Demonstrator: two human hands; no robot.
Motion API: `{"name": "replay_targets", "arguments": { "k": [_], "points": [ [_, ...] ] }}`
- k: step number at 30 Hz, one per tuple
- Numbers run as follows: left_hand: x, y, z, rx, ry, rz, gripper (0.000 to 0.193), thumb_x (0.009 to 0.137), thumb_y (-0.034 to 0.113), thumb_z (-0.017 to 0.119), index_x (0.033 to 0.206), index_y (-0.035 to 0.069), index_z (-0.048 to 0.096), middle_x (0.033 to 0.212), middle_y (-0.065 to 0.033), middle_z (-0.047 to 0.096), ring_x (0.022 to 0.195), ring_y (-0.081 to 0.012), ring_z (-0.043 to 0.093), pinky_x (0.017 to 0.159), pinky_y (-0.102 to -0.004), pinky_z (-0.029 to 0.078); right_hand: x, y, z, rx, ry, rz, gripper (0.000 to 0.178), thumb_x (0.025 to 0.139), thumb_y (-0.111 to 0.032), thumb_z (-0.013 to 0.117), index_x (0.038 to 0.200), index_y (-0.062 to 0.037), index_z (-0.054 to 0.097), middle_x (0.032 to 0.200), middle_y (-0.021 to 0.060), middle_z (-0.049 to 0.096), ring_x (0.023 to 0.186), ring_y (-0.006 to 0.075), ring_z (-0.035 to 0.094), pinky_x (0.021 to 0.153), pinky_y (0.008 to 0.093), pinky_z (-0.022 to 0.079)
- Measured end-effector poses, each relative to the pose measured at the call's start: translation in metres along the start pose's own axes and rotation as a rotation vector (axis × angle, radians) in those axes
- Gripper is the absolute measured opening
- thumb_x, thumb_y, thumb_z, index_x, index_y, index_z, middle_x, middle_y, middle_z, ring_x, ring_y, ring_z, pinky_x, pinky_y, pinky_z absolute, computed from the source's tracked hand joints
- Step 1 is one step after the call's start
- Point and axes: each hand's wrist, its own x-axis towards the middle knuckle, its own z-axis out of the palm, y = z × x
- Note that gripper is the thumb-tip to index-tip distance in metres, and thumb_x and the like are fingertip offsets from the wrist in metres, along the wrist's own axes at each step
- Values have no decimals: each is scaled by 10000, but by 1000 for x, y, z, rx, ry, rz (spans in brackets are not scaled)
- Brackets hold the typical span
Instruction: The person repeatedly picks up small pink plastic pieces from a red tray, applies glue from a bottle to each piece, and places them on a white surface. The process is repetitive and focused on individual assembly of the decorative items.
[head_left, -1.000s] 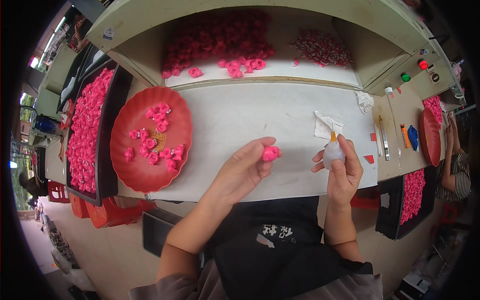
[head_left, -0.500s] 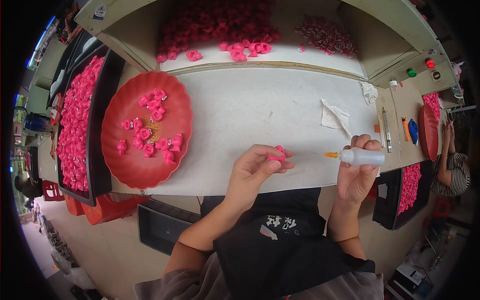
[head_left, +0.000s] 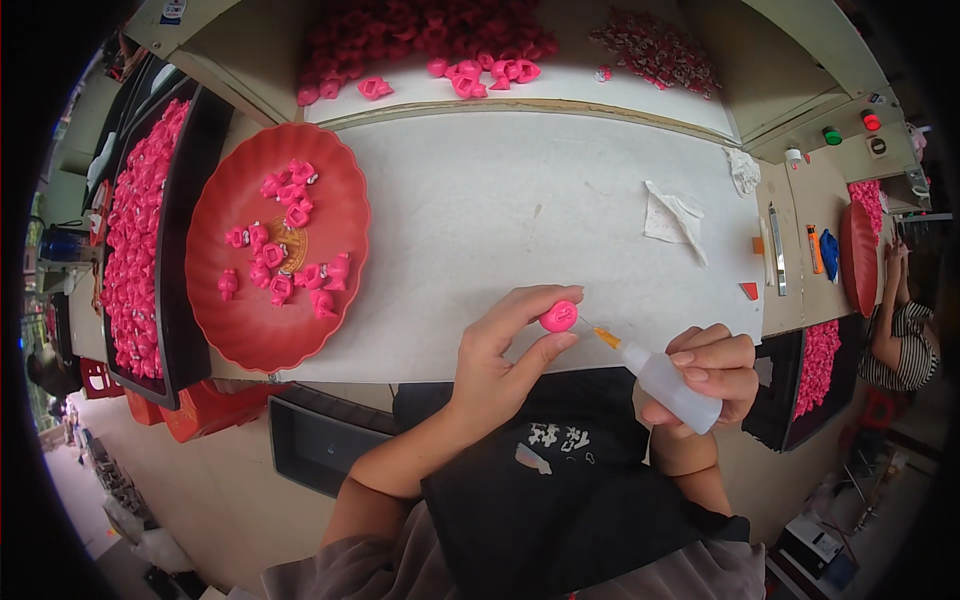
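Between its thumb and fingers, my left hand [head_left: 507,352] pinches a small pink plastic figure part [head_left: 559,317] over the near edge of the white work surface. My right hand [head_left: 708,376] is wrapped round a translucent squeeze bottle [head_left: 672,388] with an orange needle tip. The bottle tilts up to the left, and its thin needle reaches the pink part; whether it touches cannot be made out. To the left, a red scalloped tray [head_left: 215,290] carries several loose pink figure parts [head_left: 298,212].
A shelf [head_left: 560,100] at the back holds heaped pink parts and small grey-pink pieces. Black crates [head_left: 190,250] of pink parts stand left and right. Crumpled tissue [head_left: 674,222] and a metal tool [head_left: 777,250] lie at right. Farther right is another person's arm [head_left: 888,335].
My left hand has turned the pink part, now showing a rounded face. My right hand has moved left and down, tilting the bottle so its needle meets or nears the part.
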Motion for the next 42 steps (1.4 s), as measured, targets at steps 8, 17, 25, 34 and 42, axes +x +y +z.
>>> {"name": "replay_targets", "arguments": {
  "k": [8, 17, 25, 34, 42],
  "points": [
    [0, -1, 1, 21, -3, 17, 286, 762, 15, 618, 1046, 7, 579, 1017, -114, 594, 917, -191, 570, 797, -268, 437, -2, 2, 5, -38, -4, 0, 475, 537, -159, 844, 888, -90, 533, 876, 77, 550, 630, 174, 560, 511, 258, 464],
    [0, 1, -1, 173, -9, 93, 312, 743, -57, 604, 1050, -13, 571, 1070, -121, 559, 999, -184, 528, 864, -286, 414, 2, -4, 7, -150, -83, -30, 435, 614, -226, 805, 892, -74, 507, 838, 59, 501, 626, 135, 483, 519, 227, 423],
    [0, 0, 0, 75, -29, 35, 305, 755, -46, 591, 1055, 0, 570, 1066, -122, 563, 981, -192, 532, 844, -281, 419, -1, -1, 5, -25, -22, 45, 486, 532, -143, 848, 906, -94, 541, 863, 68, 532, 620, 168, 557, 508, 253, 451],
    [0, 0, -2, 36, -86, -28, 324, 757, -65, 584, 1075, -10, 558, 1089, -111, 556, 1016, -177, 513, 873, -283, 408, 0, 0, 9, -41, -50, 5, 470, 562, -172, 833, 904, -78, 525, 862, 75, 528, 617, 156, 523, 501, 240, 437],
    [2, -2, -1, 108, -28, 4, 302, 751, -51, 586, 1049, -3, 575, 1070, -119, 567, 990, -188, 529, 864, -287, 406, 5, 6, 2, -96, -91, -9, 437, 627, -258, 797, 872, -67, 490, 813, 75, 500, 639, 135, 482, 517, 228, 424]
  ]
}}
